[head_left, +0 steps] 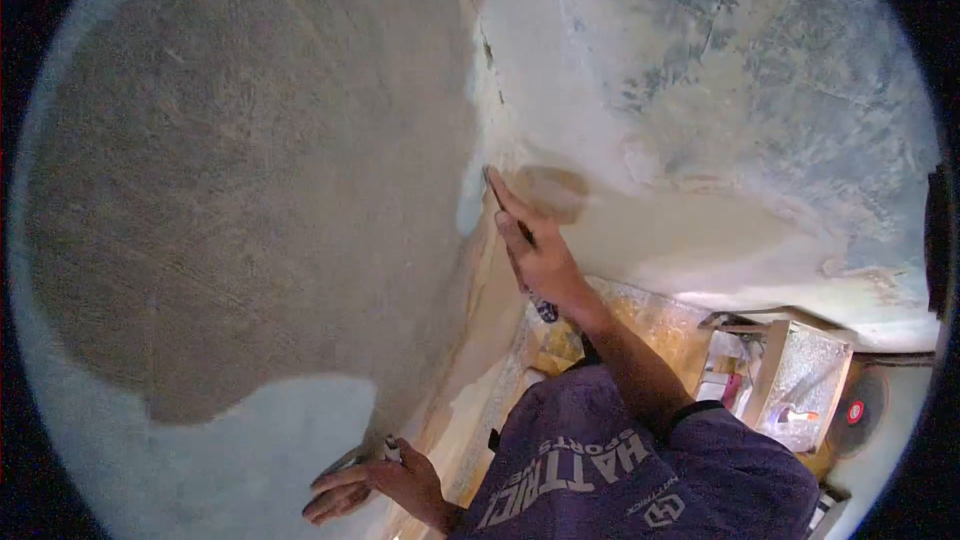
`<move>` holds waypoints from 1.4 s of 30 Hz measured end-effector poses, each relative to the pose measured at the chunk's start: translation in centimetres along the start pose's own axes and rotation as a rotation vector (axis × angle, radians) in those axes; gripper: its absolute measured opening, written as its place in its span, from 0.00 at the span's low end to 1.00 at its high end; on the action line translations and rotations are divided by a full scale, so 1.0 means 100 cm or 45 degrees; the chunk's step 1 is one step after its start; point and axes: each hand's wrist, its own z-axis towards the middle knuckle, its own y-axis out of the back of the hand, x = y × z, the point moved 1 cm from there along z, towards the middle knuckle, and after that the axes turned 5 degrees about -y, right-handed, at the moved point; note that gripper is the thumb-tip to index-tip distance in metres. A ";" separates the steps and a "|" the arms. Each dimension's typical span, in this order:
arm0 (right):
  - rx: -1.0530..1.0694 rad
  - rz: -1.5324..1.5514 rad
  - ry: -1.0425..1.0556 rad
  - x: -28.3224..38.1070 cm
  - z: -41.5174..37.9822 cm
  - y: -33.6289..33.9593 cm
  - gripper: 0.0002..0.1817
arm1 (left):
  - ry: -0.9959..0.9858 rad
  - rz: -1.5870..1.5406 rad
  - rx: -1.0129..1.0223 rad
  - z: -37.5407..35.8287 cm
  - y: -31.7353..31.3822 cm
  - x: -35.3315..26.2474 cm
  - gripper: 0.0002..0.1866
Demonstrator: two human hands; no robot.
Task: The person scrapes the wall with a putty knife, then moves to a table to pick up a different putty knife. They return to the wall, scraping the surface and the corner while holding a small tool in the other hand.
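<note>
- Right hand (545, 258): closed around a slim dark hand tool with a black-and-white patterned handle (545, 310); handle end sticks out below the palm; the rest is mostly covered by the fingers; tool type unclear.
- Tool tip is up at the pale, cracked vertical seam (487, 50) between two wall faces; contact can't be confirmed.
- Right pose: forearm angled up and left from the sleeve; index finger extended along the tool, other fingers curled.
- Left hand (385, 485): low, near the wall, fingers pointing left; grasping a small object with a white cylindrical end (391, 448); remainder hidden by fingers, can't identify it.
- Left of seam: large matte grey-brown patch (250, 170) over a pale blue-grey wall (290, 430); right of seam: smooth beige band (680, 235) below mottled blue-grey plaster (760, 70).
- Dark purple short-sleeved shirt (600, 420): "HATTRICK" and "SPORTS" in pale letters, upside down; another line partly lost in folds; hexagonal logo beside it.
- Lower right: open light wooden box (768, 370), contents blurred; round dark disc with red centre (855, 412), marking illegible; black rounded border crops the view.
</note>
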 end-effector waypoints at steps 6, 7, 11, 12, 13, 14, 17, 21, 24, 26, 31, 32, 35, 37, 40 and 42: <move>0.070 0.042 -0.428 0.019 -0.001 0.004 0.28 | -0.018 -0.064 -0.174 -0.006 -0.013 0.014 0.41; 0.075 0.049 -0.428 0.020 -0.004 0.002 0.28 | -0.029 -0.060 -0.081 -0.004 -0.008 0.013 0.42; -0.002 -0.098 -0.119 0.001 0.004 0.001 0.27 | -0.245 0.038 -0.108 -0.002 -0.020 0.031 0.42; 0.026 -0.111 -0.210 0.003 0.006 0.003 0.27 | -0.274 0.058 -0.143 -0.002 -0.026 0.035 0.41; 0.056 -0.126 -0.300 0.011 0.007 0.005 0.27 | -0.251 0.059 -0.177 -0.001 -0.026 0.033 0.40; 0.110 -0.093 -0.460 0.022 0.005 0.008 0.27 | -0.189 0.036 -0.129 -0.003 -0.022 0.031 0.39; 0.209 -0.036 -0.645 0.040 -0.009 0.006 0.27 | -0.080 -0.042 -0.016 0.001 0.007 -0.002 0.36; 0.043 -0.110 -0.206 0.005 0.008 0.006 0.27 | -0.397 0.113 -0.366 0.003 -0.039 0.049 0.32; 0.013 -0.033 -0.164 0.005 0.003 0.002 0.27 | -0.182 0.046 -0.116 -0.003 -0.028 0.042 0.34; 0.069 0.038 -0.229 0.010 -0.009 -0.002 0.27 | -0.109 -0.019 -0.070 0.000 -0.007 0.010 0.36; 0.061 0.039 -0.323 0.024 0.003 0.007 0.27 | -0.222 0.124 -0.058 -0.002 -0.028 0.043 0.40; 0.094 0.039 -0.365 0.025 0.002 0.011 0.26 | -0.235 0.098 -0.072 -0.001 -0.028 0.042 0.41; 0.094 -0.029 -0.268 0.019 -0.003 0.004 0.26 | -0.266 0.031 -0.088 -0.002 -0.011 0.018 0.38; 0.069 -0.059 -0.226 0.017 0.000 0.004 0.26 | -0.347 0.003 -0.237 0.000 -0.015 0.018 0.28; 0.077 -0.038 -0.365 0.029 0.002 0.010 0.26 | -0.179 -0.010 -0.008 0.004 -0.012 0.021 0.35; 0.083 0.006 -0.489 0.040 -0.003 0.009 0.26 | -0.070 -0.069 0.116 0.003 -0.002 0.016 0.41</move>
